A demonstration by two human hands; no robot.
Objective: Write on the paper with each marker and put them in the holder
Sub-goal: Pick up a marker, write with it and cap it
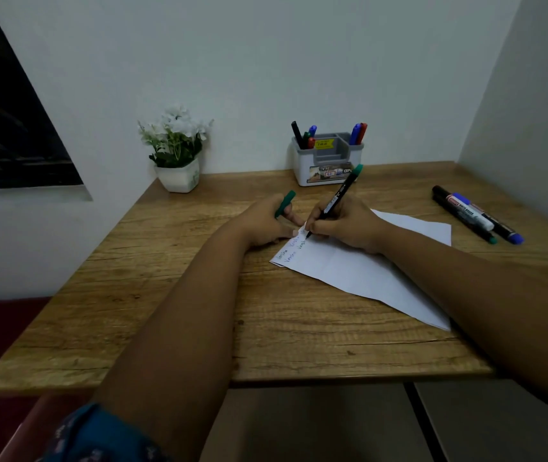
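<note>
Head view: right hand (349,225) pinching a green marker (336,201) in a writing grip, tip on the near-left corner of the paper (366,271), barrel tilted up and away toward the holder (327,161). Left hand (266,221) resting on the desk (199,295) at the sheet's edge, fingers curled round a green cap (285,203), fingertips touching the paper's corner. Two short lines of handwriting along the left edge of the sheet, too small to read. Holder standing at the back of the desk against the wall, already stocked: black, green, blue and red markers in the left compartment, blue and red in the right, middle section hard to judge. Three more markers (479,216) lying side by side on the desk, well right of the paper. Potted white flowers (177,151) at back left.
</note>
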